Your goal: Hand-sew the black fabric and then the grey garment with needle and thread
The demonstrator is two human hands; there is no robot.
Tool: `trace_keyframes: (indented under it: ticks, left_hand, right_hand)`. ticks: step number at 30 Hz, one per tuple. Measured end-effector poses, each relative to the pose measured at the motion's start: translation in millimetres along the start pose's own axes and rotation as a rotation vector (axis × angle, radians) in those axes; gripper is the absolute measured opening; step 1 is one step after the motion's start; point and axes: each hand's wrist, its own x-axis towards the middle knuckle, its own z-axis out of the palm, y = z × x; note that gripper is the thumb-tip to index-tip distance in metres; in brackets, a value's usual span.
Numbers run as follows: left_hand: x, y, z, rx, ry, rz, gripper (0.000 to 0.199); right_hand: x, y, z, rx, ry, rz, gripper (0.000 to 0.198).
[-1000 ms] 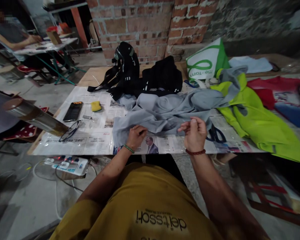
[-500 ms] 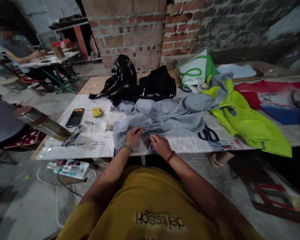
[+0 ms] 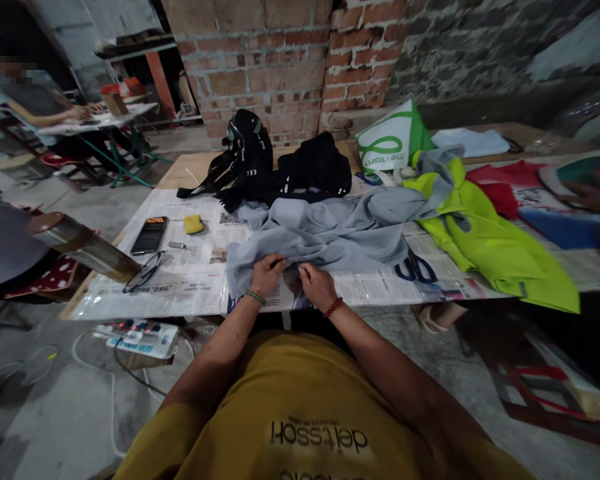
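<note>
Grey fabric (image 3: pixel 325 230) lies rumpled across the newspaper-covered table, running up to a neon-yellow garment (image 3: pixel 495 240) on the right. My left hand (image 3: pixel 267 275) rests at the near edge of the grey fabric, its fingers closed in a pinch on the cloth. Just to its right, my right hand (image 3: pixel 319 287) also has thumb and fingers pinched together close to the edge; whatever is between them is too small to make out. Dark-handled scissors (image 3: pixel 416 269) lie right of the hands, partly under the fabric.
At left are a phone (image 3: pixel 150 235), a yellow sponge (image 3: pixel 193 225), glasses (image 3: pixel 147 272) and a steel flask (image 3: pixel 85 247). Black bags (image 3: pixel 250 150) and a green-white bag (image 3: pixel 395 139) stand behind. A co-worker's hand (image 3: pixel 597 193) is at far right. A power strip (image 3: pixel 145 339) sits below the table.
My right hand has shifted very slightly toward my left hand. At far right, a co-worker's hand and a round green-and-white object have come further into view over the red-and-blue cloth.
</note>
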Motion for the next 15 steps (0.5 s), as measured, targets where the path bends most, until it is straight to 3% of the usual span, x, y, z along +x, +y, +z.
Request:
trace_keyframes:
  ticks: [5, 15]
  left_hand:
    - [-0.4, 0.0, 1.1, 0.018, -0.045, 0.015, 0.017]
    - [-1.9, -2.9, 5.5, 0.151, -0.009, 0.231, 0.012]
  right_hand:
    - [-0.6, -2.5, -1.3, -0.037, -0.024, 0.001, 0.027]
    - [-2.2, -1.8, -0.8, -0.047, -0.041, -0.017, 0.029]
